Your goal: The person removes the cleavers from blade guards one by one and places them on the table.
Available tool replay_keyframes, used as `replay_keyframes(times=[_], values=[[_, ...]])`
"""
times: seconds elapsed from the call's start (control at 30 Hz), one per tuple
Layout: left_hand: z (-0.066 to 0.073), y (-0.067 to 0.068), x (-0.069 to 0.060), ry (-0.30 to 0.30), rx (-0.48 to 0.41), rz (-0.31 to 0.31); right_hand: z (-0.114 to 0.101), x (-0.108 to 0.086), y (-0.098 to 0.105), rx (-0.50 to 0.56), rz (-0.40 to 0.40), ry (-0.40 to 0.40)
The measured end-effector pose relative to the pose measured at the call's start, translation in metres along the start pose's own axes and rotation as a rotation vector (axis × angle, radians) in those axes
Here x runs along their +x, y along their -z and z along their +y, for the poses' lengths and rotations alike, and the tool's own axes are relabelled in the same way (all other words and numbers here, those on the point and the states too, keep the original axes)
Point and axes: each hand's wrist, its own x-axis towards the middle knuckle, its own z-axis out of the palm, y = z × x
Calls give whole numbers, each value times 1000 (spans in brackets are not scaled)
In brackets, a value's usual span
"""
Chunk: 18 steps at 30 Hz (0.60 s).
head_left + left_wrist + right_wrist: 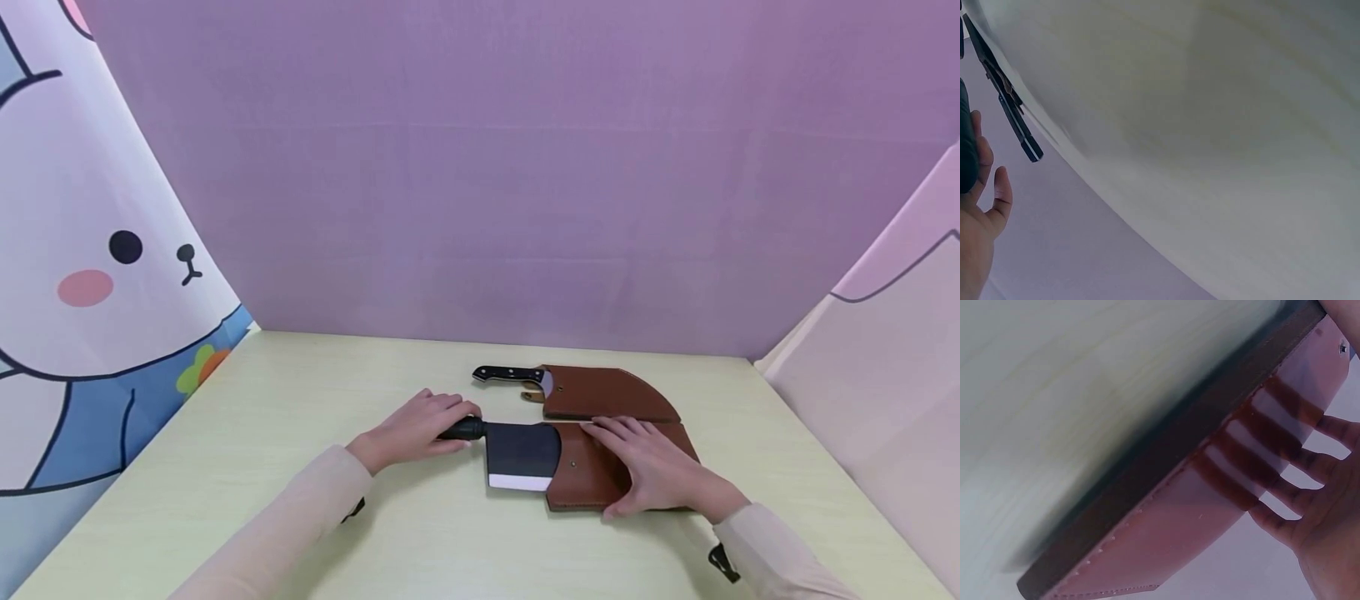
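Note:
My left hand (420,427) grips the black handle (463,428) of a cleaver, close to where it meets the blade. The cleaver's dark blade (522,450), with a bright cutting edge facing me, lies partly inside a brown leather sheath (573,483); its far part is hidden there. Spread across that sheath, my right hand (660,468) holds it with the thumb at the near edge and the fingers over the far side. The right wrist view shows the sheath's stitched edge (1147,506). Only part of the cleaver handle (967,144) appears in the left wrist view.
Just behind lies a second knife with a black riveted handle (510,374), its blade mostly inside another brown sheath (607,392) with a small strap. Both sit on a pale wooden table (300,392). A purple backdrop (480,208) rises at the table's far edge.

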Motion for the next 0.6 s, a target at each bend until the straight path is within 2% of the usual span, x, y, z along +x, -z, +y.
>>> replay_keyframes(times=[0.17,0.4,0.6], values=[[-1,1,-3,7,-3,8,0,1,0,-1,4,5],[-3,2,-6,37,-17,-30,1,1,0,0,-3,1],[-4,4,-8,47,-23,-33,2,0,0,1,-16,-13]])
